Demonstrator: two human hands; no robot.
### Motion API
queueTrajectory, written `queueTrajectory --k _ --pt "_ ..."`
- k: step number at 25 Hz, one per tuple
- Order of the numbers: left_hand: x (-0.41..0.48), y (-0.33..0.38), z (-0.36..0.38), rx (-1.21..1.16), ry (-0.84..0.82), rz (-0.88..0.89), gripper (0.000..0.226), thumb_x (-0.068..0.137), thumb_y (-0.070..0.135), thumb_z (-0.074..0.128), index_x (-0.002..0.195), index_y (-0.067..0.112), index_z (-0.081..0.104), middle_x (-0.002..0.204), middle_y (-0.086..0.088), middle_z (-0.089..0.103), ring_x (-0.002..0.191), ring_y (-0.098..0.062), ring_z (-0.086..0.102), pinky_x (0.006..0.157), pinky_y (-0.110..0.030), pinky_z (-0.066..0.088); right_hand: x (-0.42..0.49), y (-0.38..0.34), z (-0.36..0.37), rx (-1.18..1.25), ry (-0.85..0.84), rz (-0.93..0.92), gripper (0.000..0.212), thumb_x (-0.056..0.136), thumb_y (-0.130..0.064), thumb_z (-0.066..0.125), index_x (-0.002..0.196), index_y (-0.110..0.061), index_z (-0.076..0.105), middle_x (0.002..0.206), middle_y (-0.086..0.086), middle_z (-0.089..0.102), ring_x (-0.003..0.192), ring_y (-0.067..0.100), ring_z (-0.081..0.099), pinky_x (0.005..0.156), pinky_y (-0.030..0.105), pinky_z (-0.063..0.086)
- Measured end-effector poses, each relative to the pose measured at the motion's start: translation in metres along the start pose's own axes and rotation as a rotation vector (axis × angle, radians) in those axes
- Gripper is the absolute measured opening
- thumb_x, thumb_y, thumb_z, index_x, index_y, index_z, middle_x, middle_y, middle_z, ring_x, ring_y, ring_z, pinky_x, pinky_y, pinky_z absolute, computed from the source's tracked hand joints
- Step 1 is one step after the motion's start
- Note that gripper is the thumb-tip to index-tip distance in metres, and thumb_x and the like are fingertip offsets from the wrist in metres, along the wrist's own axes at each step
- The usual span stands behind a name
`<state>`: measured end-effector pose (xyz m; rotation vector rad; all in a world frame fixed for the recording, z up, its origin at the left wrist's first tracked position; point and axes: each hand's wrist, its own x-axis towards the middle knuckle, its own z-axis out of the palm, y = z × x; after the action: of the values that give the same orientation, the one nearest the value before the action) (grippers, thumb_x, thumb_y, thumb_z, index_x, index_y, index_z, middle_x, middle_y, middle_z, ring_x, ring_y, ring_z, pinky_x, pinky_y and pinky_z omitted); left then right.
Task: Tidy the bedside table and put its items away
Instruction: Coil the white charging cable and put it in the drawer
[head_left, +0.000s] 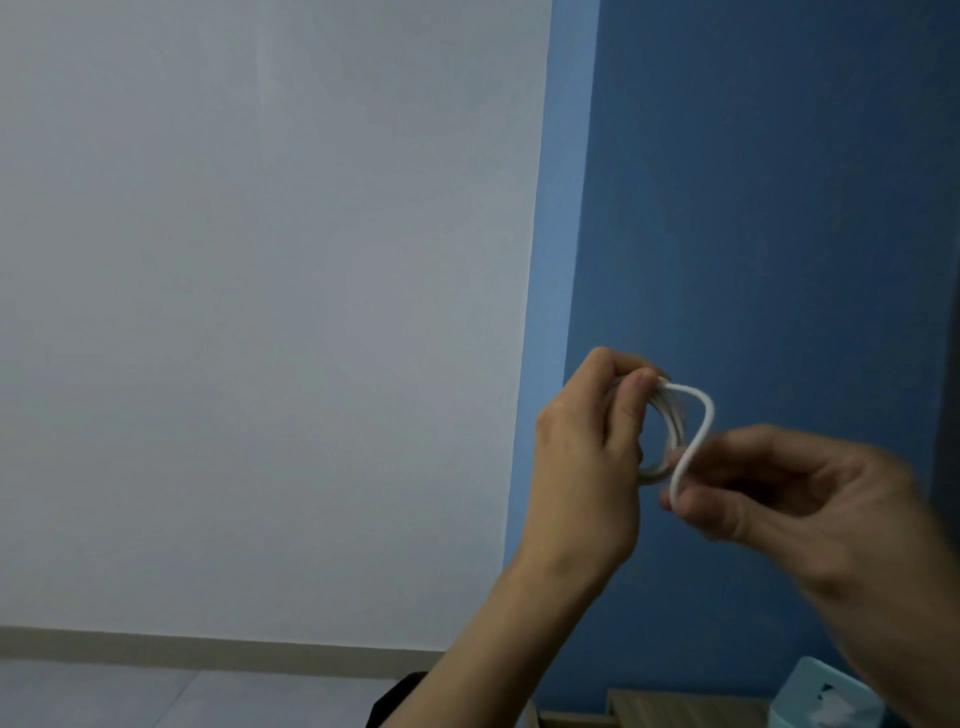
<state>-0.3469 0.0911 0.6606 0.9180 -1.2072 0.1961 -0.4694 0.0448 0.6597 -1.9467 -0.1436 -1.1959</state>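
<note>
A white cable (693, 431) is wound into a small coil, held up in front of the blue wall. My left hand (587, 467) is closed around the coil, thumb pressing its top. My right hand (795, 499), blurred, pinches the loose end of the cable, which arcs from the coil's top down to my right fingertips. The bedside table (675, 709), light wood, shows only as a strip at the bottom edge, below both hands.
A pale blue tissue box (826, 701) stands at the bottom right on the table. A dark object (400, 696) peeks out behind my left forearm. The white wall meets the blue wall at a corner; a beige skirting runs along the floor at left.
</note>
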Motion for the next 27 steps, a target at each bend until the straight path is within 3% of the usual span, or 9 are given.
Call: queueTrajectory --k 3,5,7,9,13,17,22,26,27 --pt "0.000 0.002 -0.001 -0.009 -0.008 -0.002 0.019 0.097 0.014 0.047 0.085 0.007 0.059 0.057 0.011 0.049 0.048 -0.004 0.041 0.048 -0.014 0.034 0.000 -0.005 -0.003 -0.118 -0.125 0.011 0.049 0.040 -0.071 0.072 0.073 -0.036 0.076 0.070 -0.004 0.075 0.065 0.004 0.070 0.062 0.009 0.052" --pt "-0.001 0.002 -0.001 -0.026 -0.015 -0.036 0.019 0.097 0.015 0.047 0.084 0.009 0.059 0.052 0.013 0.048 0.048 -0.004 0.041 0.048 -0.013 0.034 0.001 -0.008 -0.003 -0.113 -0.142 -0.032 0.047 0.049 -0.072 0.067 0.073 -0.032 0.074 0.070 -0.009 0.073 0.061 0.000 0.066 0.058 0.009 0.051" --pt "-0.001 0.001 0.000 -0.017 -0.016 -0.064 0.020 0.097 0.018 0.047 0.082 0.013 0.059 0.048 0.015 0.046 0.048 -0.003 0.041 0.050 -0.013 0.033 0.004 -0.008 -0.003 -0.020 -0.078 -0.061 0.038 0.060 -0.064 0.064 0.073 -0.028 0.069 0.067 -0.004 0.070 0.047 0.001 0.055 0.045 0.010 0.045" --pt "-0.001 0.001 0.001 0.011 -0.012 -0.066 0.021 0.097 0.022 0.046 0.081 0.015 0.059 0.050 0.014 0.045 0.050 -0.003 0.041 0.053 -0.017 0.034 0.008 -0.007 -0.002 0.071 -0.018 -0.093 0.021 0.067 -0.048 0.062 0.072 -0.028 0.065 0.065 0.000 0.068 0.043 0.005 0.053 0.042 0.013 0.045" --pt "-0.003 0.006 0.002 0.077 0.013 -0.055 0.024 0.098 0.026 0.044 0.082 0.015 0.059 0.059 0.009 0.047 0.057 -0.009 0.043 0.057 -0.036 0.043 0.012 -0.005 -0.002 0.011 0.029 -0.203 0.016 0.063 -0.033 0.070 0.076 -0.027 0.064 0.073 -0.001 0.069 0.063 0.014 0.068 0.056 0.021 0.056" --pt "-0.005 0.012 0.002 0.132 0.015 -0.051 0.025 0.099 0.028 0.043 0.083 0.017 0.058 0.062 0.009 0.051 0.062 -0.016 0.048 0.060 -0.044 0.048 0.009 -0.001 0.001 -0.060 0.208 -0.288 0.015 0.064 -0.022 0.067 0.072 -0.032 0.061 0.071 -0.005 0.068 0.068 0.015 0.070 0.059 0.020 0.057" --pt "-0.003 0.014 0.004 0.188 0.013 0.016 0.025 0.097 0.033 0.038 0.083 0.022 0.055 0.070 0.008 0.052 0.072 -0.020 0.052 0.065 -0.042 0.046 0.010 0.004 0.001 -0.090 0.325 -0.355 0.015 0.071 -0.026 0.065 0.077 -0.037 0.057 0.075 -0.010 0.066 0.073 0.010 0.069 0.062 0.015 0.055" --pt "-0.003 0.010 0.005 0.142 0.022 -0.012 0.022 0.100 0.026 0.039 0.083 0.021 0.052 0.080 0.000 0.057 0.074 -0.013 0.053 0.060 -0.021 0.048 0.008 0.017 0.005 -0.399 0.329 -0.411 0.009 0.076 -0.031 0.066 0.076 -0.034 0.057 0.079 -0.011 0.063 0.077 0.005 0.065 0.073 0.014 0.050" --pt "-0.004 0.009 0.005 0.121 0.027 -0.020 0.022 0.100 0.026 0.039 0.083 0.021 0.051 0.084 -0.002 0.057 0.077 -0.013 0.055 0.062 -0.022 0.052 0.008 0.021 0.006 -0.514 0.348 -0.416 0.008 0.075 -0.033 0.065 0.074 -0.029 0.058 0.083 -0.007 0.060 0.082 0.002 0.062 0.077 0.012 0.046"
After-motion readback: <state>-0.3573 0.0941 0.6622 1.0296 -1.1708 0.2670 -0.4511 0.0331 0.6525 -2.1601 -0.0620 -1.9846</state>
